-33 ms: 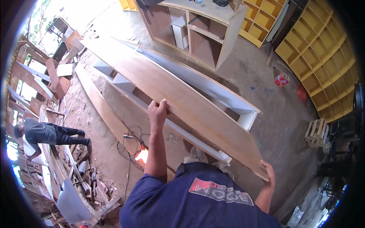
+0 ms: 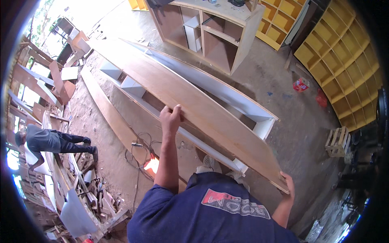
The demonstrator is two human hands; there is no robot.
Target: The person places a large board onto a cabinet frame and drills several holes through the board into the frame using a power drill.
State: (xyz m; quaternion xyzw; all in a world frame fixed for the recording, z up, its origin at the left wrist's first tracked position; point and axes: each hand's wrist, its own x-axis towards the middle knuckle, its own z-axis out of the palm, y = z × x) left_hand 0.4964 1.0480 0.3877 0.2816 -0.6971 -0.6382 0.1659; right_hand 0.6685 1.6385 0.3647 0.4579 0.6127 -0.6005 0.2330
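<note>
A dusty workshop floor [image 2: 291, 125] spreads under the work, with bright daylight washing in at the upper left. Nearest, the right hand [image 2: 287, 183] is at the close end of a long wooden board [image 2: 210, 113], fingertips bent over its corner; the rest of its grip is hidden beneath. The left hand [image 2: 170, 118] is closed around the board's near long edge, well along from that end. The board lies slantwise above a long, white-lined frame [image 2: 265, 127], covering much of its middle; whether the two touch I cannot tell. Compared with the preceding picture, hands and board are a shade further right while the frame is where it was, which suggests the board is being nudged in the grip rather than resting on its own. Beyond the left arm, a narrow plank [image 2: 107, 113] lies on the floor, and past it a co-worker [image 2: 45, 141] bends among wood scraps. A slatted crate [image 2: 335, 146] stands off to the right. Farther back are an open-fronted cabinet [image 2: 221, 52] and yellow compartmented shelving [image 2: 348, 56].
</note>
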